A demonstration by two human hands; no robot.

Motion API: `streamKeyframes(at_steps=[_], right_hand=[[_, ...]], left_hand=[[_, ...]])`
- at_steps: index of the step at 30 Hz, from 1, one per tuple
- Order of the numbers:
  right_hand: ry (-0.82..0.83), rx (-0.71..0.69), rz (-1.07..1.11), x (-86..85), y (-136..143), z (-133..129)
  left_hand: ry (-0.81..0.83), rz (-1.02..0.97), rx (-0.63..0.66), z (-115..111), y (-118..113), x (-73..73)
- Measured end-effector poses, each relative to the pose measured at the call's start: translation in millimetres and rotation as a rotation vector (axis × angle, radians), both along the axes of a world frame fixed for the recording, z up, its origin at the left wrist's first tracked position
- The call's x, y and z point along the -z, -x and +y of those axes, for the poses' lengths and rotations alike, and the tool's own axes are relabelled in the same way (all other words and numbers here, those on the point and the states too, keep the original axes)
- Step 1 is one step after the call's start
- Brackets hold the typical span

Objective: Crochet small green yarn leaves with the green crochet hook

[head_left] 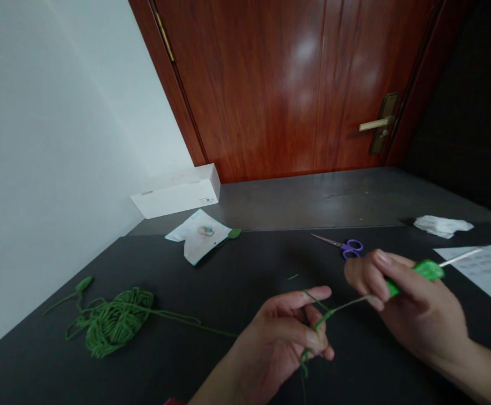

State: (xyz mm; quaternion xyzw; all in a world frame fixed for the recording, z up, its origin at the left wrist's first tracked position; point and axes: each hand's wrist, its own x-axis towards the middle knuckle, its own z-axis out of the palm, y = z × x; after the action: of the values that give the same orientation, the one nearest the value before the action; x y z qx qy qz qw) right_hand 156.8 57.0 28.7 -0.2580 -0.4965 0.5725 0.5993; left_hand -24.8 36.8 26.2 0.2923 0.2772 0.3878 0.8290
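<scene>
My left hand (285, 337) pinches a small strip of green crochet work (322, 320), with yarn running over its raised index finger. My right hand (414, 306) is closed around the green handle of a crochet hook (428, 270). The hook's thin metal shaft points left, and its tip meets the green work just above my left fingertips. A tail of yarn hangs below my left hand. From a ball of green yarn (116, 322) at the left, strands lead across the dark table to my left hand.
Purple-handled scissors (347, 247) lie beyond my right hand. A plastic packet (201, 236) with a green leaf piece (234, 233) lies before a white box (182, 194). Another green piece (84, 284) is at left. Crumpled tissue (442, 225) and a printed sheet (488, 273) are at right.
</scene>
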Motion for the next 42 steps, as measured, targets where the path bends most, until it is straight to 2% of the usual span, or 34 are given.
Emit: streamKeyframes(at_steps=[4, 6, 8, 11, 14, 17, 19, 20, 21, 23, 25, 27, 30, 32, 35, 39, 42], right_hand=[[0.333, -0.122, 0.147, 0.2, 11.0, 1.2], [0.377, -0.126, 0.142, 1.0, 14.7, -3.8], [0.305, -0.085, 0.053, 2.2, 17.8, -11.3], [0.013, 0.025, -0.265, 5.3, 19.6, -21.6], [-0.432, 0.104, -0.671, 10.3, 17.5, -25.5], [-0.918, 0.244, -0.994, 14.5, 10.4, -20.4], [-1.183, 0.322, -1.100, 13.7, 1.2, -13.3], [-1.293, 0.316, -1.114, 11.8, -4.8, -9.6], [-1.365, 0.287, -1.106, 9.0, -11.3, -6.1], [-1.406, 0.157, -1.020, 2.3, -23.8, -1.4], [-1.174, 0.017, -0.926, -3.2, -32.0, -0.2], [-0.905, -0.055, -0.739, -4.8, -33.0, -1.6], [-0.521, 0.008, -0.328, -1.8, -22.7, -4.3], [-0.284, 0.019, -0.151, -0.1, -13.4, -4.4], [-0.057, -0.007, -0.042, -1.3, -2.7, -1.7], [0.250, -0.099, 0.068, -4.0, 3.7, 2.3], [0.272, -0.085, 0.055, -3.4, 4.1, 3.2]], left_hand=[[-0.018, 0.053, -0.038, 0.1, 0.0, 0.1], [-0.036, 0.112, -0.092, -0.6, -2.0, 1.0], [-0.055, 0.167, -0.158, -2.8, -5.3, 2.5], [-0.084, 0.203, -0.202, -7.5, -11.0, 6.5], [-0.110, 0.181, -0.214, -10.1, -14.5, 12.3], [-0.080, 0.108, -0.229, -8.4, -14.5, 15.4], [-0.033, 0.022, -0.186, -6.2, -12.9, 13.6], [-0.004, -0.013, -0.142, -5.1, -11.7, 11.6], [0.014, -0.034, -0.072, -4.3, -10.4, 9.3], [0.019, -0.021, -0.038, -3.0, -7.6, 5.0], [0.013, -0.025, -0.040, -1.9, -4.8, 2.8], [0.003, -0.047, -0.030, -0.7, -2.3, 2.9], [-0.005, -0.077, 0.047, 1.1, 0.3, 4.1], [-0.001, -0.080, 0.096, 1.8, 1.2, 3.9], [-0.001, -0.088, 0.118, 1.2, 1.8, 2.6], [-0.005, -0.116, 0.080, 0.2, 2.2, 1.8], [-0.004, -0.124, 0.083, 1.4, 3.4, 1.7]])
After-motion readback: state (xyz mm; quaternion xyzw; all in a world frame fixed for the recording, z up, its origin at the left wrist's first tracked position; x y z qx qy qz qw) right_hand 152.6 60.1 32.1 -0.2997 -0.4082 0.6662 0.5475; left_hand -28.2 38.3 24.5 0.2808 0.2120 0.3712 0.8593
